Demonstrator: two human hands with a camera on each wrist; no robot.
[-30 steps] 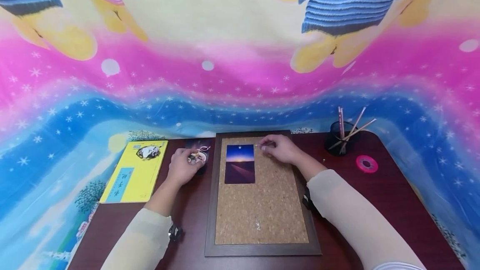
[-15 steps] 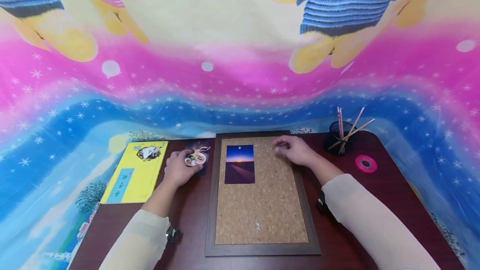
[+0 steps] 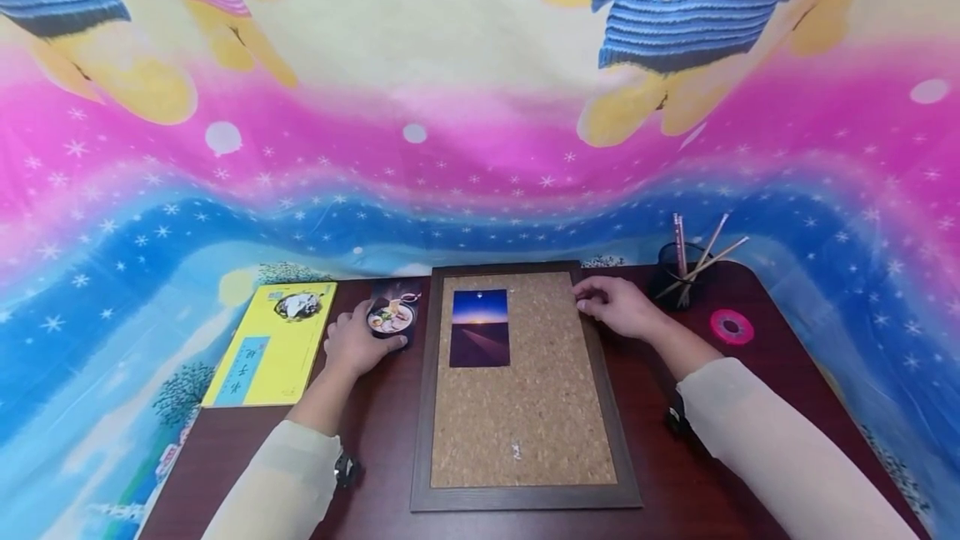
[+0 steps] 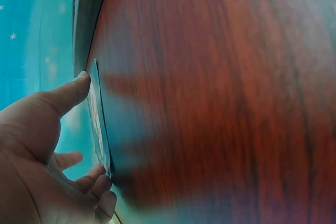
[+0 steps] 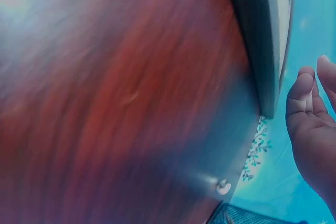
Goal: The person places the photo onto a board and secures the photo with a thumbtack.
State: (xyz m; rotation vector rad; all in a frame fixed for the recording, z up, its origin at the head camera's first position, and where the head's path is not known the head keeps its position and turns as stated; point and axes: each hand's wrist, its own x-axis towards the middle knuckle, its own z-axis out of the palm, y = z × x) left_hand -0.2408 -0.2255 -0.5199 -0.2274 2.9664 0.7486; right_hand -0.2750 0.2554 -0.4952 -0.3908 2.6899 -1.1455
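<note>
A: Since the earlier frame, the right hand (image 3: pixel 618 304) has moved off the cork to the right border of the corkboard (image 3: pixel 540 398). The left hand (image 3: pixel 362 342) has drawn back slightly, exposing more of the food photo (image 3: pixel 392 315). What is the state of the hands?

B: Left: fingers relaxed and spread at the food photo, with no firm grip evident. Right: fingers loosely bent, a gap between thumb and forefinger, nothing visible between them.

A: Which stage is complete?

B: The sunset photo (image 3: pixel 480 336) lies on the upper left of the corkboard. A light spot at its top edge is judged to be a pin; this photo appears mounted.

A: Which stage is outstanding?

B: The food photo lies on the bench (image 3: pixel 382 432), left of the corkboard. By this reading, about half the mounting is done, and the food photo remains to be placed and fixed.

A: Is fixing hardware available?

B: A small pale object (image 5: pixel 223 186), probably a pin, lies on the bench near the pencil cup (image 3: pixel 663 275). The clear cluster (image 3: pixel 516 450) low on the cork is too small to identify.
</note>
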